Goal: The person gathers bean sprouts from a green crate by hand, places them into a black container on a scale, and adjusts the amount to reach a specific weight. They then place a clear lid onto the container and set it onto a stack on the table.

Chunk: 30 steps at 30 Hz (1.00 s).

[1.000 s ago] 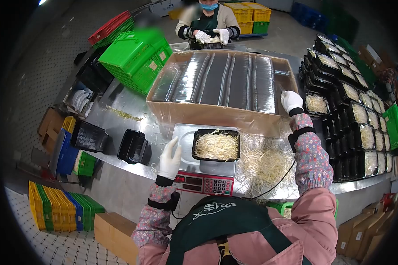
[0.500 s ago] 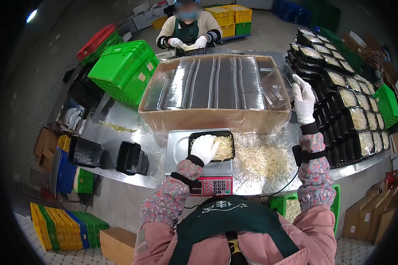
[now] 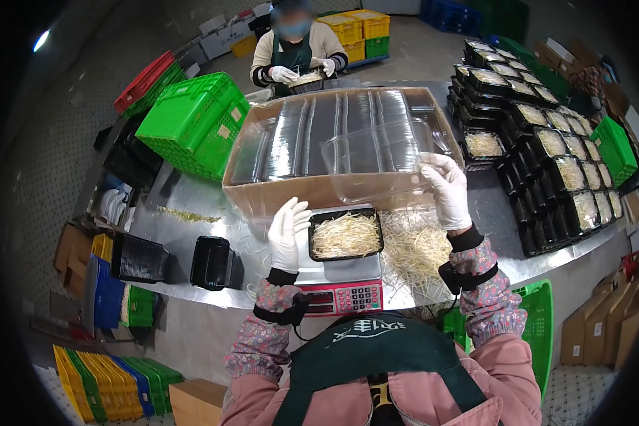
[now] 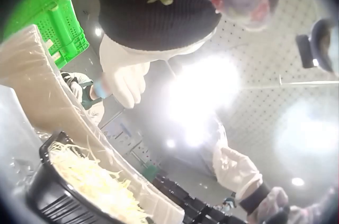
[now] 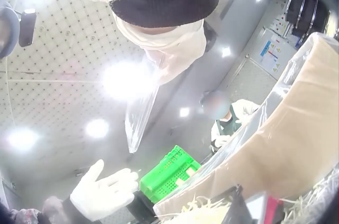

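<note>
A black tray filled with bean sprouts (image 3: 345,235) sits on the scale (image 3: 344,298) in front of me. Just left of it my gloved left hand (image 3: 286,233) is raised with straight fingers, holding nothing. My right hand (image 3: 447,192), also gloved, pinches the right edge of a clear plastic lid (image 3: 355,186). That lid hangs tilted over the near side of the cardboard box, behind the tray. In the right wrist view the lid (image 5: 140,121) appears edge-on below the fingers. The left wrist view shows the sprouts (image 4: 92,179) heaped to the tray's rim.
The cardboard box (image 3: 263,193) holds rows of stacked clear lids. Loose sprouts (image 3: 415,248) lie right of the scale. Filled, lidded trays stand stacked at the right (image 3: 571,174). Two black tray stacks (image 3: 211,263) stand left, green crates (image 3: 192,117) behind them. A person works opposite.
My right hand has lifted a lid from the box's right side and brought it left and nearer. My left hand went onto the sprouts, then back to the tray's left.
</note>
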Tool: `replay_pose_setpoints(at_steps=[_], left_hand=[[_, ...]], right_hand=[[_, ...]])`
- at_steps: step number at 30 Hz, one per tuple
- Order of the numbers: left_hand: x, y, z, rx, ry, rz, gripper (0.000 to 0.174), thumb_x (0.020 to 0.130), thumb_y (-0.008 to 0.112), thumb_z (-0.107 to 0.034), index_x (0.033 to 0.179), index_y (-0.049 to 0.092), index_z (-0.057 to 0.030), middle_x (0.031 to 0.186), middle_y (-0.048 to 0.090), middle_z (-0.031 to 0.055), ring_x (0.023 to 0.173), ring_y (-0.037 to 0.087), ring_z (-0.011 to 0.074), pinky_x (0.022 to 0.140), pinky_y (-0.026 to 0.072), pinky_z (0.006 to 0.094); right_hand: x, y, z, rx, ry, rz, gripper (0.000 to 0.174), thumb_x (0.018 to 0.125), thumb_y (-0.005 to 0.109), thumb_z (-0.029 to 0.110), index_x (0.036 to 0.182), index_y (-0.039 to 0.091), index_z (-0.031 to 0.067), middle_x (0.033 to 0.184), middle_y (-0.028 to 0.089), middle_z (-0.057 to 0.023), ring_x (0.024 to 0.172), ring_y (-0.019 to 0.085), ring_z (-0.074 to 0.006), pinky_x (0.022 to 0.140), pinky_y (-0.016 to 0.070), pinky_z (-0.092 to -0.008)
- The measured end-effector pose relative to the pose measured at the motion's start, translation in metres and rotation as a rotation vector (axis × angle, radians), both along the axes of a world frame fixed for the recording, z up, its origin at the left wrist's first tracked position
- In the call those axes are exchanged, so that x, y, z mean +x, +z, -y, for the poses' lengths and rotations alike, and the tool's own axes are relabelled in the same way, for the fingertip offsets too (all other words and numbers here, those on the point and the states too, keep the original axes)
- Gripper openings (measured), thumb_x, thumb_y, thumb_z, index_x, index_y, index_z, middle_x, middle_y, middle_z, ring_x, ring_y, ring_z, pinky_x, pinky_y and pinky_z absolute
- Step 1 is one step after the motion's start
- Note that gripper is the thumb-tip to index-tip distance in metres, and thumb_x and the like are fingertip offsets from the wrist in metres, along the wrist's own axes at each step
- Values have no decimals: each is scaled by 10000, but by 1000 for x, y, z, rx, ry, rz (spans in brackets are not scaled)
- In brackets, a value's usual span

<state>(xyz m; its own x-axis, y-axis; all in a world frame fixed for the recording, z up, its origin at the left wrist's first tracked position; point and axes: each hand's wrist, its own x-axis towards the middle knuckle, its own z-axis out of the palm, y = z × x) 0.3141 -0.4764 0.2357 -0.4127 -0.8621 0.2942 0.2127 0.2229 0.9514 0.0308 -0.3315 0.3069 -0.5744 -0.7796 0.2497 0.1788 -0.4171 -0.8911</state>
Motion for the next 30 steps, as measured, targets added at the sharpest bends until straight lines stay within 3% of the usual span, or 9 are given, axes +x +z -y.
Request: replay_pose_setpoints(at_steps=[2, 4, 6, 7, 11, 15, 17, 19, 30], left_hand=[[6, 7, 1, 234, -141, -241, 570, 1013, 426, -408, 1411, 367, -5, 1294, 530, 196, 1095, 590, 255, 859, 522, 339], [3, 10, -6, 73, -101, -205, 631, 1014, 368, -469, 1462, 277, -33, 1303, 518, 188, 1073, 594, 244, 830, 537, 342], [5, 22, -15, 254, -246, -274, 657, 1005, 378, -483, 1478, 243, -47, 1274, 526, 205, 1033, 617, 255, 776, 572, 345], [6, 24, -18, 255, -250, -278, 612, 1015, 388, -433, 1463, 274, -33, 1192, 573, 212, 915, 655, 244, 678, 589, 323], [13, 13, -23, 367, -299, -249, 534, 1025, 390, -361, 1421, 346, -6, 1049, 634, 202, 719, 677, 245, 584, 599, 336], [9, -19, -28, 494, -455, -345, 613, 1000, 425, -437, 1440, 320, -24, 1062, 624, 193, 725, 675, 227, 563, 589, 323], [5, -28, -33, 583, -439, -421, 639, 1000, 381, -481, 1471, 270, -63, 1091, 621, 196, 715, 674, 243, 575, 595, 372], [2, -6, -45, 553, -439, -406, 630, 1008, 349, -480, 1486, 234, -86, 1109, 614, 192, 743, 667, 237, 594, 589, 366], [-21, 24, -62, 561, -392, -372, 652, 1005, 331, -514, 1519, 154, -155, 1242, 540, 207, 839, 647, 257, 720, 580, 389]], right_hand=[[18, -7, 9, 20, 65, 17, 263, 897, 642, 97, 1137, 590, 5, 960, 686, -97, 778, 673, -139, 609, 569, -253], [35, -12, 16, 86, 144, -22, 268, 920, 609, 115, 1162, 591, 2, 912, 687, -87, 742, 669, -130, 600, 560, -249], [46, -26, 25, 93, 228, -24, 307, 937, 586, 136, 1215, 578, 7, 880, 683, -79, 696, 659, -120, 578, 546, -233], [52, -29, 26, 135, 246, -28, 345, 949, 572, 156, 1260, 560, 10, 851, 673, -66, 649, 638, -103, 551, 528, -217], [67, -48, 33, 91, 146, -2, 376, 954, 575, 162, 1285, 548, -13, 831, 650, -11, 585, 530, -26, 536, 437, -165], [69, -62, 44, -21, -2, 15, 319, 960, 565, 162, 1237, 596, 8, 786, 635, 12, 549, 487, -8, 507, 404, -161], [65, -71, 44, 30, -14, 31, 303, 964, 557, 168, 1225, 606, 21, 742, 617, 20, 522, 463, -7, 485, 384, -162], [67, -75, 45, 95, -35, 94, 267, 974, 538, 187, 1186, 629, 52, 630, 555, 36, 456, 409, -11, 423, 331, -168], [52, -105, 43, 159, -53, 229, 236, 979, 512, 147, 1157, 644, 66, 635, 528, 40, 436, 419, -38, 366, 326, -196]])
